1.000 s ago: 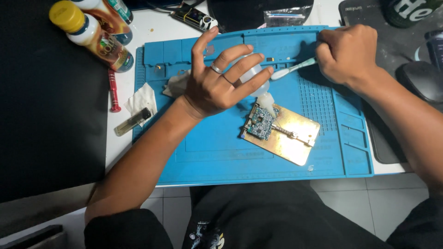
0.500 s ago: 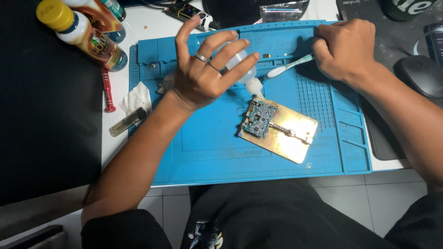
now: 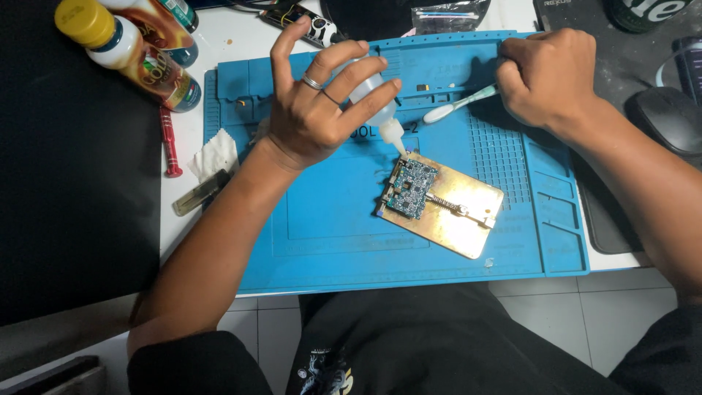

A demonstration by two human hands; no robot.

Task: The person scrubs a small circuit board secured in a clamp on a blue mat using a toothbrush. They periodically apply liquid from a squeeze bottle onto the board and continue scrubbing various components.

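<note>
The left hand [image 3: 311, 117] grips a squeeze bottle [image 3: 371, 95] tipped so its nozzle points at the circuit board [image 3: 411, 188] mid-mat, while the right hand [image 3: 548, 77] fists a toothbrush [image 3: 457, 106] near the mat's [image 3: 329, 234] far edge.

The light is bright and even, coming from above. Soft dark shadows sit under the right hand [image 3: 547, 73]. The gold plate [image 3: 461, 208] shines. Everything looks sharp.

A circuit board [image 3: 410, 188] lies clamped on a metal plate [image 3: 468, 208] at the middle of a mat [image 3: 336, 241]. Left of the mat lie a tissue [image 3: 217, 154], a lighter [image 3: 199, 192] and two bottles [image 3: 131, 51]; a mouse [image 3: 669, 121] sits to its right.
</note>
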